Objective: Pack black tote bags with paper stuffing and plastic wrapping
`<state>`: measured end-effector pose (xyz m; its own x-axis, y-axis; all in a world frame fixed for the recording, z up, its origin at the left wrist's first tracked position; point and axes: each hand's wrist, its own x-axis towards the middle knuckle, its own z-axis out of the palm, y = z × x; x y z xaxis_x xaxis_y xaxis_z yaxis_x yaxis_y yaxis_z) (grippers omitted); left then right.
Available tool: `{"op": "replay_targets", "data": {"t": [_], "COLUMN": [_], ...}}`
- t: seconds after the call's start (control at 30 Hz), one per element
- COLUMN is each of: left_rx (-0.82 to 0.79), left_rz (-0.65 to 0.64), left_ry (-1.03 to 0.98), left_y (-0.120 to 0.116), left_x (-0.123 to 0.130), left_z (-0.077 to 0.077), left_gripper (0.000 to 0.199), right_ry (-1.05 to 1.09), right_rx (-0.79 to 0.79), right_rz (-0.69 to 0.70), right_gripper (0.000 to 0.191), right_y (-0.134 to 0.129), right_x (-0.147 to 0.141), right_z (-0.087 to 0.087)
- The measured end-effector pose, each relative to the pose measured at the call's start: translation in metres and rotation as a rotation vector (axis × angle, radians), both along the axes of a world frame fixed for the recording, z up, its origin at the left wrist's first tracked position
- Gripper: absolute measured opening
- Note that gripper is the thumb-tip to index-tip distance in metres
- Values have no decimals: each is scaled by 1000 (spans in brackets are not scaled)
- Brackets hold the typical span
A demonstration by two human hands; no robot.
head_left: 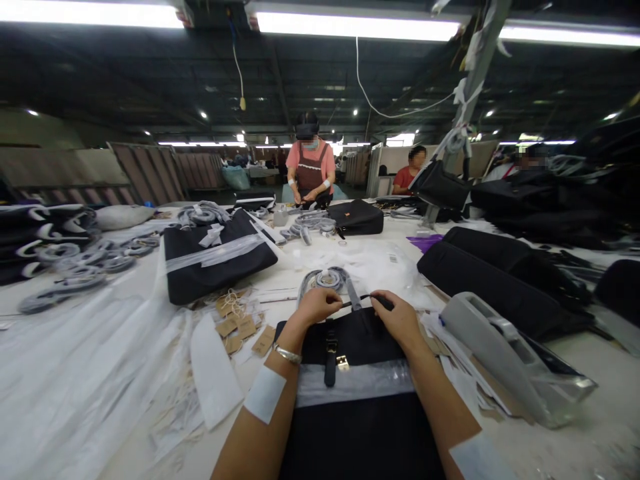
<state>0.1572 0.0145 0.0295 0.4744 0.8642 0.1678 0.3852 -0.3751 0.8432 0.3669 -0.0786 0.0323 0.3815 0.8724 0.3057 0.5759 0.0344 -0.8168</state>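
A black bag [360, 433] lies in front of me, with a clear plastic wrap band [355, 383] across it and a buckled strap [331, 353] with a gold clasp. Above its top edge, my left hand [320, 305] pinches one end of a thin black strap [364, 297]. The fingers of my right hand [397, 317] close on the strap's other end, where a darker, thicker black part shows. Behind the strap rises a grey-wrapped bag handle [353, 293]. A coil of wrapped strap [327, 277] sits just beyond my hands.
Brown paper tags [245, 327] lie left of the bag, near another black bag [215, 257]. At right stand a grey tape dispenser [505, 353] and black bags [490, 280]. Wrapped straps [100, 257] and clear plastic sheets [90, 373] cover the left side. A co-worker [310, 167] works opposite.
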Motion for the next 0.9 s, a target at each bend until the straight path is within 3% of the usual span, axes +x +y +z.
{"op": "replay_targets", "data": {"t": [0.1, 0.23, 0.33, 0.43, 0.67, 0.9], "left_rx": [-61, -107, -94, -58, 18, -99], "left_rz": [5, 6, -48, -104, -143, -142], "left_ry": [-132, -304, -382, -396, -355, -390], "left_y": [1, -1, -4, -10, -21, -20], "left_x": [5, 11, 14, 19, 31, 31], "left_z": [0, 3, 7, 11, 16, 15], "left_gripper": [19, 30, 30, 25, 15, 26], "right_ry": [251, 656, 736, 663, 211, 113], "right_rx": [33, 143, 187, 124, 135, 154], "right_rz": [49, 325, 472, 435, 312, 316], "right_gripper": [38, 44, 52, 47, 32, 30], "right_y": [-2, -5, -3, 1, 4, 0], "right_x": [0, -7, -13, -15, -14, -16], "right_z": [0, 4, 3, -3, -7, -1]}}
